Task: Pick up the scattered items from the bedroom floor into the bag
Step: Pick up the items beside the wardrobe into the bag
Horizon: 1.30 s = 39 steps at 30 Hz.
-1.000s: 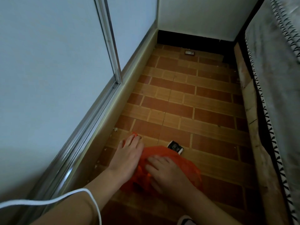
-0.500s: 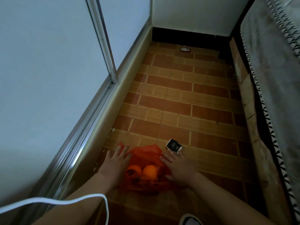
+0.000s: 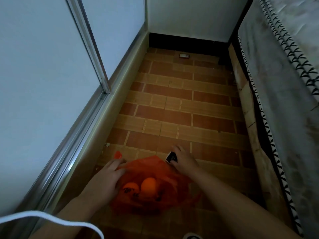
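Home bedroom, narrow strip of brick-pattern tiled floor (image 3: 181, 107); mattress (image 3: 284, 83) with patterned piping along the right; metal-framed sliding panels (image 3: 51, 75) on the left; pale wall (image 3: 189, 16) ahead.

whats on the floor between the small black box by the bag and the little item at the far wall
Nothing: in the head view only bare brick-patterned floor separates the black box from the far item.
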{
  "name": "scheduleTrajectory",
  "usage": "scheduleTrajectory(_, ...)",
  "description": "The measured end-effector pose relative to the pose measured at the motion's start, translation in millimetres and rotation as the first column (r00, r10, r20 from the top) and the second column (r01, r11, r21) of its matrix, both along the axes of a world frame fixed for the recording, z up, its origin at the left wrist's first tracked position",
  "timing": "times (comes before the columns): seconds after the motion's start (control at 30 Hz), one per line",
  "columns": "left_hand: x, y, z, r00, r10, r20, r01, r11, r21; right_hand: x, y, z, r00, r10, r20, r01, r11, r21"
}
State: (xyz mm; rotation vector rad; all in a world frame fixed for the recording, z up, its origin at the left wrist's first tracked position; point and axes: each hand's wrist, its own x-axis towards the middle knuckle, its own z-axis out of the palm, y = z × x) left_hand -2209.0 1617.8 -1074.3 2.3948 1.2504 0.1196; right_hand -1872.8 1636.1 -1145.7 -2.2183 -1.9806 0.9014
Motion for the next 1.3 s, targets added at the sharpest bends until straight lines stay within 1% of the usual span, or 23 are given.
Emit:
scheduleTrajectory(0.07,-4.1,-0.3,-1.3,1.000,0.003,0.025,-0.003,1.000,-0.006,3.1,4.0,-10.6,0.993,0.084,0.084,-0.079,0.995,-0.062)
scheduleTrajectory(0.13,-7.1,-0.6,-2.3,1.000,-0.001,0.030,0.001,1.000,-0.012,3.2,3.7,-22.4,0.980,0.139,0.143,-0.126,0.988,-0.093)
scheduleTrajectory(0.2,-8.9,-1.3,-1.6,1.000,0.003,0.008,-0.003,1.000,-0.022,2.2,2.3,-30.2,0.975,0.145,0.168,-0.130,0.987,-0.095)
scheduleTrajectory(0.27,-9.9,-2.8,0.9,1.000,0.022,-0.009,-0.022,0.999,-0.033,2.1,-0.2,-34.4,0.982,0.107,0.157,-0.099,0.993,-0.061)
scheduleTrajectory(0.3,-10.0,-3.2,2.1,1.000,0.024,-0.013,-0.024,0.999,-0.035,2.0,-0.8,-33.6,0.991,0.058,0.120,-0.054,0.998,-0.040)
scheduleTrajectory(0.37,-8.8,-3.6,4.0,0.999,0.029,-0.029,-0.030,0.999,-0.039,1.4,-0.3,-26.6,0.995,-0.099,-0.028,0.100,0.994,0.035)
scheduleTrajectory(0.43,-5.5,-4.3,5.8,0.998,0.046,-0.045,-0.049,0.997,-0.053,-4.7,0.3,-7.2,0.954,-0.217,-0.208,0.253,0.953,0.168)
scheduleTrajectory(0.47,-4.3,-4.1,6.2,0.997,0.054,-0.049,-0.057,0.997,-0.054,-11.0,-1.0,6.6,0.934,-0.213,-0.287,0.285,0.928,0.240)
scheduleTrajectory(0.5,-3.2,-3.2,6.5,0.997,0.056,-0.051,-0.059,0.997,-0.056,-18.7,-4.4,23.0,0.925,-0.163,-0.344,0.275,0.912,0.305)
scheduleTrajectory(0.53,-2.2,-1.8,6.3,0.997,0.054,-0.056,-0.057,0.997,-0.058,-27.1,-10.5,39.3,0.921,-0.080,-0.381,0.226,0.907,0.356)
scheduleTrajectory(0.6,-1.7,-0.6,6.7,0.996,0.053,-0.069,-0.056,0.997,-0.053,-46.1,-29.9,68.4,0.911,0.111,-0.397,0.057,0.920,0.388)
scheduleTrajectory(0.67,0.0,-0.4,8.4,0.997,0.052,-0.062,-0.054,0.998,-0.037,-62.8,-50.4,82.1,0.898,0.264,-0.351,-0.111,0.910,0.400)
scheduleTrajectory(0.73,1.6,-0.8,8.6,0.997,0.047,-0.068,-0.048,0.999,-0.019,-76.3,-62.1,79.9,0.892,0.338,-0.301,-0.208,0.897,0.391)
scheduleTrajectory(0.87,0.2,-1.0,9.3,0.996,0.053,-0.077,-0.054,0.998,-0.015,-91.7,-63.9,63.9,0.922,0.326,-0.207,-0.269,0.927,0.262)
scheduleTrajectory(0.93,-0.8,-2.7,13.1,0.997,0.044,-0.058,-0.044,0.999,-0.009,-93.8,-64.3,58.1,0.930,0.324,-0.176,-0.287,0.935,0.209)
scheduleTrajectory(1.0,-0.3,-4.3,20.0,0.999,0.044,-0.013,-0.044,0.999,0.021,-88.6,-66.9,59.8,0.941,0.308,-0.143,-0.270,0.934,0.235)
scheduleTrajectory(1.07,0.1,-4.4,27.5,0.998,0.061,0.017,-0.062,0.995,0.084,-77.4,-71.6,66.7,0.968,0.250,-0.026,-0.230,0.921,0.314)
scheduleTrajectory(1.13,0.5,-2.1,34.2,0.996,0.086,0.031,-0.090,0.983,0.158,-62.0,-74.5,73.4,0.988,0.109,0.106,-0.143,0.909,0.392)
scheduleTrajectory(1.17,0.7,-0.4,37.2,0.994,0.103,0.040,-0.109,0.975,0.193,-53.6,-75.2,77.6,0.988,0.028,0.149,-0.085,0.918,0.386)
scheduleTrajectory(1.23,1.5,2.6,44.0,0.987,0.142,0.074,-0.156,0.956,0.250,-35.8,-77.1,86.6,0.970,-0.120,0.213,0.058,0.959,0.279)
scheduleTrajectory(1.3,2.6,5.0,53.5,0.974,0.196,0.110,-0.219,0.938,0.270,-20.6,-79.5,91.6,0.936,-0.209,0.284,0.185,0.977,0.107)
